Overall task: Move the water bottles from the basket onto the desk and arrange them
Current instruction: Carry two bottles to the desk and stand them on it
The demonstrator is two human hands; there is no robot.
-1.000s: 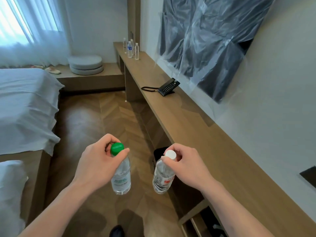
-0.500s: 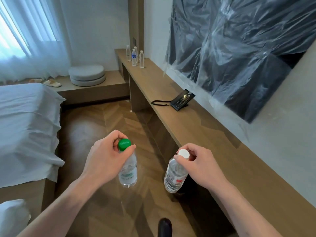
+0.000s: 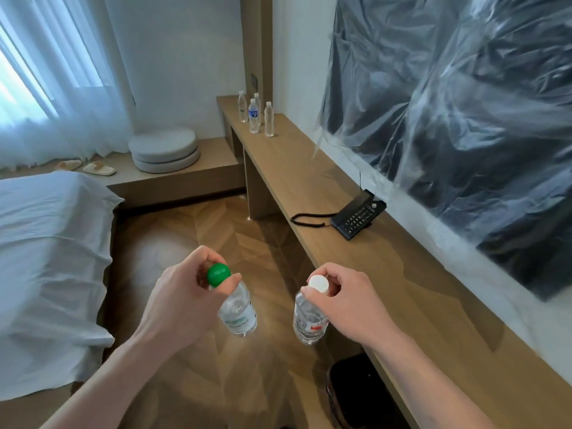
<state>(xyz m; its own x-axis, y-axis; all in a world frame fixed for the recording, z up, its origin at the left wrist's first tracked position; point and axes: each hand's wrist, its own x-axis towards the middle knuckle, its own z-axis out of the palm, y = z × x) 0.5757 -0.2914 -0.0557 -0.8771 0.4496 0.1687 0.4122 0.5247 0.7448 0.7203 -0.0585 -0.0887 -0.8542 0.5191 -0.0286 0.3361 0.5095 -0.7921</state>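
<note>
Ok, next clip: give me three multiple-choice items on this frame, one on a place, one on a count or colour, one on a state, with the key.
1. Where is the black telephone?
A. on the bed
B. on the desk by the wall
C. on the floor

2. How many bottles stand at the far end of the desk?
A. two
B. four
C. six

3. How is the green-capped bottle held?
A. gripped at the cap by the left hand
B. lying on the desk
C. held by the right hand

Key: 1 B, the phone sits on the desk top under the plastic-wrapped screen. 2 B, four far bottles show. 3 A, left fingers curl round the green cap; the right holds the white-capped bottle.
</note>
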